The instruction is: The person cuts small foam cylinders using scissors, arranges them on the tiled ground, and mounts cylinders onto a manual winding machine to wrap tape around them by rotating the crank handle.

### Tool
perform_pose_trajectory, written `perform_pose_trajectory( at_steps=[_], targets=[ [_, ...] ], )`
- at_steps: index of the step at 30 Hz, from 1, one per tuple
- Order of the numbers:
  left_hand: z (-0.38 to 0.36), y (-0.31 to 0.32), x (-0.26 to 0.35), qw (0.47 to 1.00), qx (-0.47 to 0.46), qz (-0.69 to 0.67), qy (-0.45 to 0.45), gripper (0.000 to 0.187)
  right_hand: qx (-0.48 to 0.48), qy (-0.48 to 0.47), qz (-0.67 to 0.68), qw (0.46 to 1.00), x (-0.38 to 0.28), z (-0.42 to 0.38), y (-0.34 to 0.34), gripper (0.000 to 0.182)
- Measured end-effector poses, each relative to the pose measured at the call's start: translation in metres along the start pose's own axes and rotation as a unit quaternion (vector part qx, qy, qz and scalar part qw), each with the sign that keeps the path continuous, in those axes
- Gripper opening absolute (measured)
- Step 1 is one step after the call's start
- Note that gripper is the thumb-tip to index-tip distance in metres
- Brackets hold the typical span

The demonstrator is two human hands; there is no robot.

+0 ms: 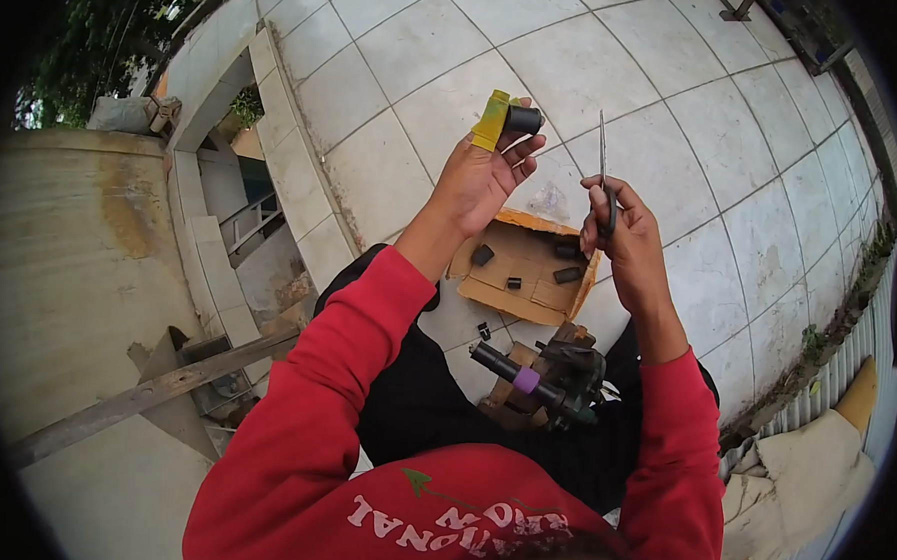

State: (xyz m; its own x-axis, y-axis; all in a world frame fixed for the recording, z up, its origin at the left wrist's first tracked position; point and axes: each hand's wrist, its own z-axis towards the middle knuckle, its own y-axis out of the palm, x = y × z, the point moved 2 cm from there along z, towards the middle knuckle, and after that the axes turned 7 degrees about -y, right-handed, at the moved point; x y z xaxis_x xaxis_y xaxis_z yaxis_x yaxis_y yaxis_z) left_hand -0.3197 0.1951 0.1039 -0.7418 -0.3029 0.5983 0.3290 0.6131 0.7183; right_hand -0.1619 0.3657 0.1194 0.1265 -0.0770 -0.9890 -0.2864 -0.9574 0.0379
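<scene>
Edges and room: pale floor tiles are spread far of and between the raised hands, crossed by dark joints. The left limit is formed by a tiled ledge, beyond which a lower level is seen; the right limit is marked by corrugated sheeting, with a crumpled beige cloth laid against it.

Left hand: raised, fingers half curled; a black cylinder and a yellow strip are held at the fingertips, the strip against the cylinder's left end. Whether it is wrapped around cannot be told.

Right hand: fingers bent around the dark handles of scissors; the thin metal blades are pointed far, apart from the cylinder.

Cardboard tray: brown, shallow, edges worn; set on the floor near of the hands. Several short black pieces, matt and cylindrical, are contained. One small black fragment is placed outside, just near of the tray.

Vise: dark metal, positioned between the legs beside wooden blocks; a black rod with a smooth purple band is lain across at a slant.

Writing: on the red sweatshirt, white lettering is seen inverted; "TIONAL" and "ROW" are legible, the remainder obscured by folds. A green arrow is printed alongside.
</scene>
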Motion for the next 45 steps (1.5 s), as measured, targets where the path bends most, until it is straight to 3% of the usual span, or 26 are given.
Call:
perform_pose_trajectory(
  at_steps=[1, 2, 5, 8, 9, 11, 12, 13, 15, 16, 20, 21, 23, 24, 27, 28, 29, 31, 32, 35, 37, 40, 45],
  targets=[
    [0.000, 0.001, 0.001, 1.000, 0.006, -0.002, -0.003, 0.049, 0.039, 0.080, 0.163, 0.983, 0.001, 0.001, -0.002, 0.038],
    [0.000, -0.001, 0.001, 0.999, 0.039, 0.032, 0.010, 0.047, 0.070, 0.052, 0.159, 0.983, 0.003, 0.002, -0.008, 0.043],
    [-0.001, 0.001, 0.001, 0.991, 0.110, 0.079, 0.006, 0.042, 0.143, 0.092, 0.288, 0.942, 0.005, 0.006, -0.025, 0.053],
    [-0.006, 0.010, 0.002, 0.919, 0.120, 0.374, -0.027, 0.047, 0.139, 0.098, 0.273, 0.947, 0.013, 0.009, -0.036, 0.059],
    [-0.008, 0.012, 0.000, 0.920, 0.122, 0.370, -0.035, 0.047, 0.141, 0.107, 0.271, 0.946, 0.014, 0.009, -0.038, 0.059],
    [-0.015, 0.012, -0.012, 0.751, 0.005, 0.649, -0.118, 0.056, 0.127, 0.098, 0.241, 0.957, 0.016, 0.009, -0.037, 0.060],
    [-0.017, 0.011, -0.022, 0.736, -0.057, 0.669, -0.093, 0.059, 0.122, 0.100, 0.228, 0.961, 0.018, 0.009, -0.037, 0.062],
    [-0.019, 0.008, -0.030, 0.739, -0.056, 0.664, -0.100, 0.059, 0.123, 0.109, 0.227, 0.960, 0.019, 0.009, -0.037, 0.062],
    [-0.024, 0.005, -0.042, 0.592, -0.065, 0.784, -0.175, 0.049, 0.111, 0.096, 0.192, 0.970, 0.020, 0.010, -0.036, 0.063],
    [-0.022, -0.004, -0.053, 0.572, -0.074, 0.805, -0.140, 0.039, 0.106, 0.090, 0.180, 0.974, 0.020, 0.010, -0.036, 0.063],
    [-0.020, -0.004, -0.055, 0.552, -0.041, 0.813, -0.179, 0.037, 0.090, 0.081, 0.174, 0.977, 0.020, 0.009, -0.037, 0.061],
    [-0.018, -0.012, -0.059, 0.553, -0.042, 0.812, -0.182, 0.037, 0.090, 0.084, 0.174, 0.977, 0.020, 0.008, -0.038, 0.061],
    [-0.012, -0.026, -0.064, 0.586, -0.008, 0.806, -0.079, 0.051, 0.073, 0.063, 0.146, 0.985, 0.019, 0.007, -0.039, 0.056],
    [-0.010, -0.027, -0.063, 0.587, -0.008, 0.805, -0.081, 0.051, 0.072, 0.055, 0.145, 0.985, 0.019, 0.007, -0.038, 0.050],
    [-0.002, -0.021, -0.053, 0.662, 0.031, 0.747, 0.056, 0.041, 0.043, 0.036, 0.046, 0.997, 0.023, 0.008, -0.041, 0.047],
    [-0.005, -0.002, -0.041, 0.715, 0.048, 0.697, -0.014, 0.036, 0.036, 0.033, 0.042, 0.998, 0.024, 0.008, -0.042, 0.048],
    [-0.004, 0.003, -0.037, 0.716, 0.048, 0.697, -0.016, 0.036, 0.036, 0.035, 0.042, 0.998, 0.025, 0.008, -0.042, 0.048],
    [-0.004, 0.007, -0.035, 0.858, 0.023, 0.513, -0.003, 0.034, 0.040, -0.020, -0.062, 0.997, 0.018, 0.008, -0.035, 0.048],
    [-0.003, 0.009, -0.032, 0.859, 0.024, 0.512, -0.005, 0.034, 0.064, -0.025, -0.089, 0.994, 0.015, 0.005, -0.030, 0.045],
    [0.006, 0.008, -0.028, 0.930, -0.017, 0.352, -0.104, 0.054, 0.032, -0.032, -0.086, 0.995, 0.028, 0.009, -0.039, 0.044],
    [0.004, 0.007, -0.031, 0.936, -0.008, 0.335, -0.106, 0.053, 0.022, -0.033, -0.083, 0.996, 0.027, 0.011, -0.036, 0.041],
    [0.003, 0.011, -0.035, 0.952, -0.002, 0.289, -0.098, 0.048, 0.020, -0.057, -0.185, 0.981, 0.026, 0.014, -0.029, 0.039],
    [0.001, 0.019, -0.043, 0.934, -0.057, 0.344, -0.079, 0.040, -0.036, -0.067, -0.160, 0.984, 0.041, 0.009, -0.012, 0.037]
  ],
)
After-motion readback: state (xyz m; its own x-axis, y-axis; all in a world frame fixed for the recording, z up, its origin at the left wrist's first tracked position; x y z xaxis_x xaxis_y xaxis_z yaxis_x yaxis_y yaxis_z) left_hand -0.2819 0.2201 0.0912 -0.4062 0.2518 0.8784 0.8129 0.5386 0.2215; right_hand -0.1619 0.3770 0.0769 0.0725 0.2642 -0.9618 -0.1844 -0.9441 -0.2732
